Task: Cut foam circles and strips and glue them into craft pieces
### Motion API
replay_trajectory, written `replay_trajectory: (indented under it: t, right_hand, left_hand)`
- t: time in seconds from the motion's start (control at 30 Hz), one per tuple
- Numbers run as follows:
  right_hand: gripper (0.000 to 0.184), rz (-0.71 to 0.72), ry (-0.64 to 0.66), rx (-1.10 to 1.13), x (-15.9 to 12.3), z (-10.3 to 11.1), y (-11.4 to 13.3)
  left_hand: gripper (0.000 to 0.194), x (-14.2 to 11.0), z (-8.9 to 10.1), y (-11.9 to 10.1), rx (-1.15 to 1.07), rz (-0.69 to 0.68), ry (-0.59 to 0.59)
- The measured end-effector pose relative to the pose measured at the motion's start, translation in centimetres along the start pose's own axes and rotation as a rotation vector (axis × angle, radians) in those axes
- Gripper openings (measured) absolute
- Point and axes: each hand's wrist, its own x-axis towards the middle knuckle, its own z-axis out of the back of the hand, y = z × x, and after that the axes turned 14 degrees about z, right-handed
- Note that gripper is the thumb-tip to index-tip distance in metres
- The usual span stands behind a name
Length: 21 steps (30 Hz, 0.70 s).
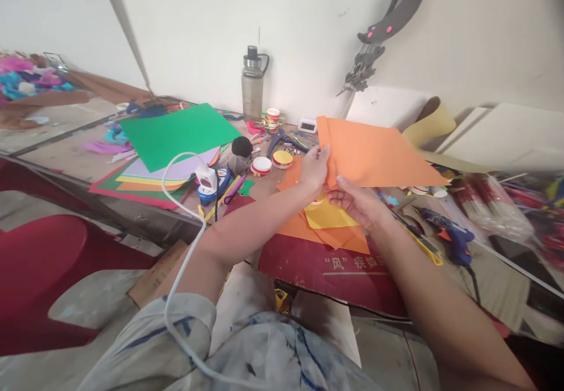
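An orange craft sheet (374,153) is held up over the table, with a narrow strip folded along its left edge. My left hand (315,169) is closed on that folded edge, thumb against it. Lower down, my right hand (356,200) pinches the bottom corner of the fold between thumb and fingers. Beneath my hands lie a yellow piece (330,213) and several orange pieces (304,228), on a dark red board (335,273) with printed characters.
Green (176,135) and other coloured sheets lie at left, near a power strip (214,186) with a white cable. A bottle (252,86) stands by the wall. Two round tubs (261,167) sit mid-table. At right are a blue glue gun (456,238) and a yellow cutter (420,241).
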Motion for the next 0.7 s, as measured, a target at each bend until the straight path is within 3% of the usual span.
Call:
replay_trajectory:
  t: [0.23,0.4,0.53,0.7]
  right_hand:
    - [0.058,0.014,0.013,-0.045,-0.2,-1.1,0.6]
    - [0.054,0.076,-0.067,-0.072,0.0,-1.0,-0.2]
    - [0.052,0.059,-0.083,-0.08,-0.1,-1.1,-0.3]
    - [0.051,0.015,-0.065,-0.084,-0.5,-1.6,-0.4]
  left_hand:
    - [0.009,-0.6,-0.2,-0.7,0.04,-0.081,-0.051]
    - [0.008,-0.3,-0.1,-0.6,-0.013,-0.004,-0.014]
    - [0.008,1.0,0.8,-1.3,-0.007,0.191,0.023]
    - [0.01,3.7,2.7,-3.3,-0.085,0.103,-0.08]
